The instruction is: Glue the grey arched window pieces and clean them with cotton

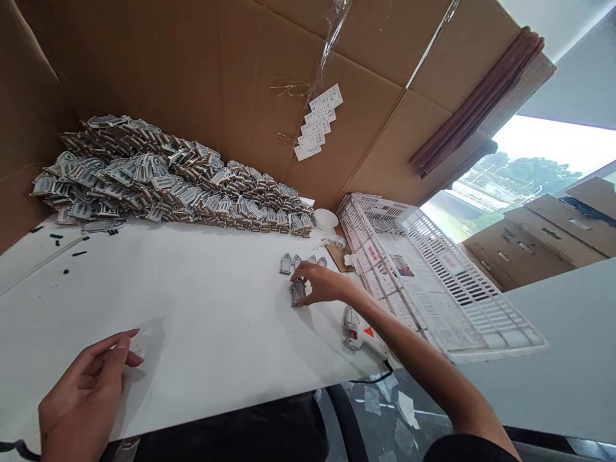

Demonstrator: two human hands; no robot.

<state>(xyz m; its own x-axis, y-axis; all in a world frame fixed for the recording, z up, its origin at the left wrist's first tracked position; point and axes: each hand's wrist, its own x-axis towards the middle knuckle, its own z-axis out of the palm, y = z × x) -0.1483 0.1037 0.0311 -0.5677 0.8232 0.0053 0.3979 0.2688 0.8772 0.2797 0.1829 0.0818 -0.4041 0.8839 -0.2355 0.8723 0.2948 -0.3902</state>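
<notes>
My right hand (pixel 321 283) reaches across the white table (pixel 192 308) and its fingers pinch a small grey metal piece (pixel 297 292) lying on the surface. Several more of these arch-shaped pieces (pixel 293 262) stand in a short row just beyond the fingers. My left hand (pixel 84 398) rests near the table's front left edge, fingers loosely curled and apart, holding nothing. A long heap of the same metal pieces (pixel 163 176) runs along the back of the table against the cardboard.
A glue gun (pixel 353 328) lies by my right forearm. A white plastic crate (pixel 433 276) lined with newspaper stands to the right. Cardboard walls (pixel 216 70) enclose the back and left. A small white dish (pixel 326 219) sits behind the row. Cardboard boxes (pixel 539 237) sit at far right.
</notes>
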